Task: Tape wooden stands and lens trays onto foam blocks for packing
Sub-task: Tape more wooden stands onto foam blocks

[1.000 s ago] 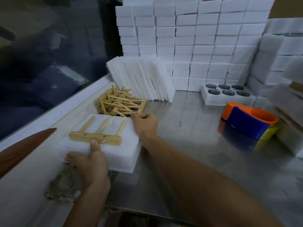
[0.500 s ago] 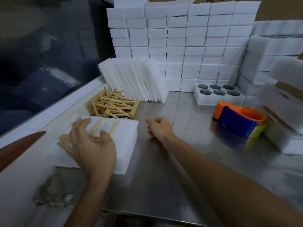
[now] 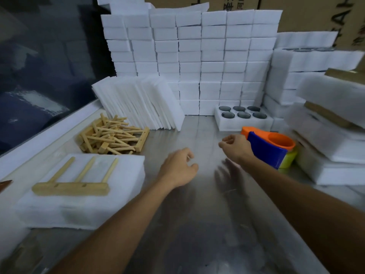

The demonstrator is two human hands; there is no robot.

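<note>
On the steel counter (image 3: 197, 224) at the left lies a white foam block (image 3: 83, 206), and flat on its top rests a wooden stand (image 3: 73, 187) — a crossbar toward the near edge with three pegs running away from the viewer. Neither hand touches it.

The left hand (image 3: 177, 168) hovers over bare counter just right of the block, its fingers loosely curled and holding nothing. The right hand (image 3: 236, 148) is further right, just beside the tape dispenser (image 3: 268, 149), an orange and blue one with a yellow-green part at its right side. Its fingers are curled loosely too, with nothing in them; whether it touches the dispenser cannot be told, as the hand is a little blurred.

Behind the block a heap of wooden stands (image 3: 113, 136) lies tangled near the counter's left edge. Behind that, thin foam sheets (image 3: 142, 104) lean in a row against a tall wall of stacked foam blocks (image 3: 207, 62). At the foot of that wall sits a lens tray (image 3: 243, 119) — white foam with six round dark lenses in two rows. More foam blocks with wooden pieces between them pile up at the right (image 3: 331, 135). Cardboard boxes (image 3: 316, 14) stand behind.
</note>
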